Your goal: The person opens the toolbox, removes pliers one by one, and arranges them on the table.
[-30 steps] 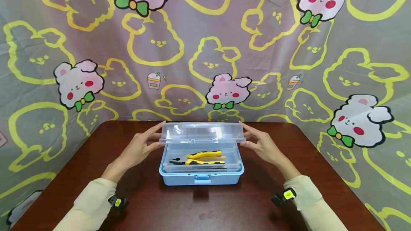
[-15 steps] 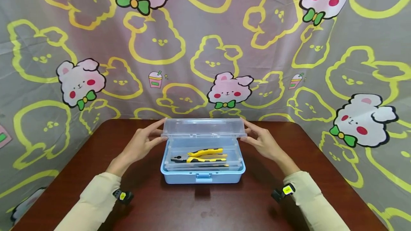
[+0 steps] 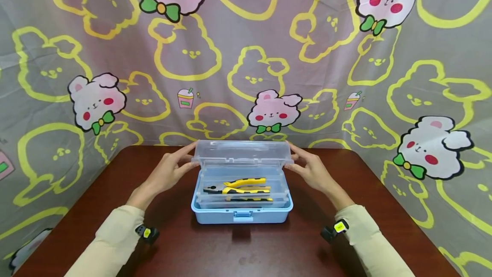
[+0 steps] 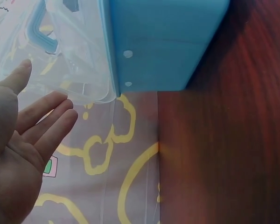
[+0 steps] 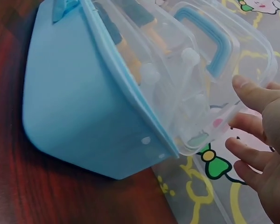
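Note:
A light-blue toolbox (image 3: 209,217) stands on the table with its clear lid (image 3: 242,151) raised and tilted back. My left hand (image 3: 165,172) holds the lid's left end, index finger at the top corner and thumb by the lower edge. At the opposite end, my right hand (image 3: 313,170) holds the lid likewise; in the right wrist view its thumb (image 5: 245,88) lies on the rim. Under the lid sits a clear tray (image 3: 215,203) bearing pliers (image 3: 246,191) with yellow-and-black handles. A blue carrying handle (image 5: 217,42) shows on the lid in the right wrist view.
The toolbox's blue latch (image 3: 243,216) faces the near side of the dark red-brown table (image 3: 246,255). Behind the table hangs a grey curtain (image 3: 230,20) with rabbit prints. Each wrist carries a small black camera mount (image 3: 147,233) with a yellow label.
The lid has risen and tilted farther back, with both hands moving slightly up along with it. More yellow and black shows low behind the tray's front wall.

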The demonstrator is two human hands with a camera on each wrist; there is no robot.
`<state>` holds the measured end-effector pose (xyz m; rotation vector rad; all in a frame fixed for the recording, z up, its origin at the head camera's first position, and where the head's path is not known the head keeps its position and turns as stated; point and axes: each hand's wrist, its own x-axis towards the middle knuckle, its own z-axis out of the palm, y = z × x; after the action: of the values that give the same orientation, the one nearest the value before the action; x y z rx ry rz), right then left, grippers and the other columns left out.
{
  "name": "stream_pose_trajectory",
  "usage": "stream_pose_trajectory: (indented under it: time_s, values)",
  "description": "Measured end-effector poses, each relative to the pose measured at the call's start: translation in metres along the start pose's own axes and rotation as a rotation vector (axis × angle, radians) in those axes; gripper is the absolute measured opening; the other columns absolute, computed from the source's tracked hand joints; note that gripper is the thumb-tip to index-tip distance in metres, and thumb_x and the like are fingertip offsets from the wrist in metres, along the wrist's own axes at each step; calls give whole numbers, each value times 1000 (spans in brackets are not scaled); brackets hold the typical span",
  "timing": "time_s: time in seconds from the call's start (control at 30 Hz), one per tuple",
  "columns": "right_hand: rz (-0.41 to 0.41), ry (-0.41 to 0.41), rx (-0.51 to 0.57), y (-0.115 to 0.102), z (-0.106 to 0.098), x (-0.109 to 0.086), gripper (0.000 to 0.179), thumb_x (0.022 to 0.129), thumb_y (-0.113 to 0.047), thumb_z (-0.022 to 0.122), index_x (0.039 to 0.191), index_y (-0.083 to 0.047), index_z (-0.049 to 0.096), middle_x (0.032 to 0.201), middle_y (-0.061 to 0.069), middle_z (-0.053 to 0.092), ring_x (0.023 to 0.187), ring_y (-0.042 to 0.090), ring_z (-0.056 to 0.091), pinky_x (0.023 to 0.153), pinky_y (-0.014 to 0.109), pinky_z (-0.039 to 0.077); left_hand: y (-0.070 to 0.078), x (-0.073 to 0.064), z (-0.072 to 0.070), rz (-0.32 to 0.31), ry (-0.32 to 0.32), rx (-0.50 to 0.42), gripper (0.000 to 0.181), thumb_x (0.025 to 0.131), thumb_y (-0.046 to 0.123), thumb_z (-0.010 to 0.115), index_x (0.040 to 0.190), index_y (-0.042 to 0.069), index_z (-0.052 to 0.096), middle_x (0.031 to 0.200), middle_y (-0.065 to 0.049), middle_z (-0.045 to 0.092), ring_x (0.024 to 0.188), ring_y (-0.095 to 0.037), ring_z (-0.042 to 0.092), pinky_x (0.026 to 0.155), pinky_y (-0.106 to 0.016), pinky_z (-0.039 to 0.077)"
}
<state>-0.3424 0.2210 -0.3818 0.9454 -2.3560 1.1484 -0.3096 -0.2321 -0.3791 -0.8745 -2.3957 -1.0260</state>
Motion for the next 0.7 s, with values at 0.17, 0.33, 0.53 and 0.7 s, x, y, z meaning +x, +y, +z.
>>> stream_pose_trajectory:
  time_s: [0.17,0.33,0.53,0.7]
  values:
    - [-4,-27,10,1,-4,7,68,95,-9,76,157,-12,47,91,0,72,79,18,67,70,29,48,-1,7,-3,-11,-8,15,63,101,11,69,159,11,43,101,-5,76,82,-18,68,73,-42,53]
    - [18,-48,17,3,-7,12,64,99,-10,72,158,-12,46,90,6,69,73,20,63,66,35,47,-1,15,-5,-35,-19,10,62,103,15,67,159,12,43,97,-4,76,78,-19,66,70,-39,51]
    - [53,-38,22,1,-6,18,60,102,-10,68,157,-9,46,85,6,63,70,19,58,66,33,46,-4,22,-5,-69,-22,2,59,105,19,65,159,10,43,82,-1,67,70,-20,60,65,-36,49]
    - [108,-50,48,2,-6,25,59,104,-14,66,158,-14,45,85,15,61,72,25,57,67,34,46,-8,28,-2,-99,-18,-23,59,106,23,63,160,13,41,85,-3,64,74,-20,59,67,-38,47]
